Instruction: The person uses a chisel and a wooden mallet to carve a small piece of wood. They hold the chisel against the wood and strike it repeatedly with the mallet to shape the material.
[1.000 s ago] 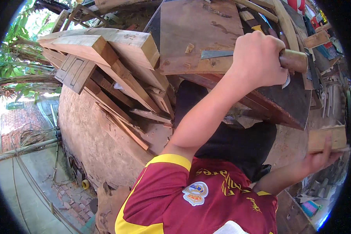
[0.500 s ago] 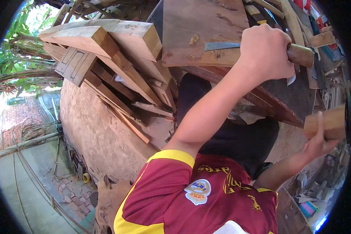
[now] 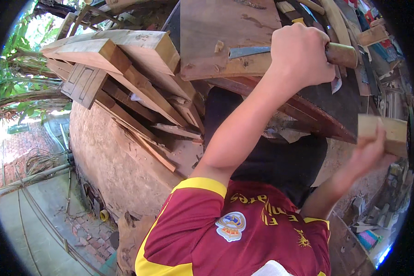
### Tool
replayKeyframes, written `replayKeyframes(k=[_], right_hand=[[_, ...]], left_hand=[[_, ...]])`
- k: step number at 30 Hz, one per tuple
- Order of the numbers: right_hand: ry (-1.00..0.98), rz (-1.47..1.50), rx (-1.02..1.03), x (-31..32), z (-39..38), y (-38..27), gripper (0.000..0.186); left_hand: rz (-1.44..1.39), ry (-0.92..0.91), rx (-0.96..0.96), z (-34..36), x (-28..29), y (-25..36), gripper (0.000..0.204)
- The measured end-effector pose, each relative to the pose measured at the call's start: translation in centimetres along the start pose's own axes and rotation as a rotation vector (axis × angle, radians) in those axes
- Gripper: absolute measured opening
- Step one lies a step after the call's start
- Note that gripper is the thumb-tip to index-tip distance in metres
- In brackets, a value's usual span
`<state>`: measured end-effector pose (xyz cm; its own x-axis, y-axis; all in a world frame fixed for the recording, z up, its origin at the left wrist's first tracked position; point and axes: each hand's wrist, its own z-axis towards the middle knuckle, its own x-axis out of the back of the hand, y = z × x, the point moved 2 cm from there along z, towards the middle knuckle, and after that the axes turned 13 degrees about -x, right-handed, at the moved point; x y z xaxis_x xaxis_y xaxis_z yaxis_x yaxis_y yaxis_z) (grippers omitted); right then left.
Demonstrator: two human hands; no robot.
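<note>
Wooden block (image 3: 394,131) pale, squared (blurred); chisel (image 3: 250,51) blue-grey-bladed, brown-handled.

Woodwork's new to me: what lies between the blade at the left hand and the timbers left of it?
The head view shows part of a brown board there, with a small wood chip on it, near the tip of the blade.

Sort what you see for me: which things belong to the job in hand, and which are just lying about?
In the job:
chisel-like tool, gripped by the left hand
wooden block, held in the right hand
wooden board, below the tool's blade

Apparently just lying about:
timber beams, left
thin wood strip, near the beams
patterned pink-and-teal item, lower right
</note>
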<state>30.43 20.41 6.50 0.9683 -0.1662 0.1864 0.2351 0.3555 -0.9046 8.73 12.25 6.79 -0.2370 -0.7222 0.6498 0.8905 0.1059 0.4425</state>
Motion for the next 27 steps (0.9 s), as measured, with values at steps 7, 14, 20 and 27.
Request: replayKeyframes(k=[7,14,20,27], right_hand=[[-0.288,-0.241,0.181,-0.1,-0.4,3.7,0.069],[-0.336,-0.557,0.494,-2.3,-3.4,2.6,0.074],[-0.237,-0.075,-0.068,0.0,-0.2,2.4,0.065],[-0.031,0.324,-0.344,2.5,-1.0,3.8,0.079]], left_hand=[[0.055,-0.013,0.005,-0.6,0.2,-0.6,0.024],[0.093,-0.009,-0.005,-0.8,-0.2,-1.5,0.02],[0.171,-0.064,0.01,-1.7,0.3,-2.8,0.02],[0.091,-0.053,-0.112,-2.1,0.8,-1.2,0.015]])
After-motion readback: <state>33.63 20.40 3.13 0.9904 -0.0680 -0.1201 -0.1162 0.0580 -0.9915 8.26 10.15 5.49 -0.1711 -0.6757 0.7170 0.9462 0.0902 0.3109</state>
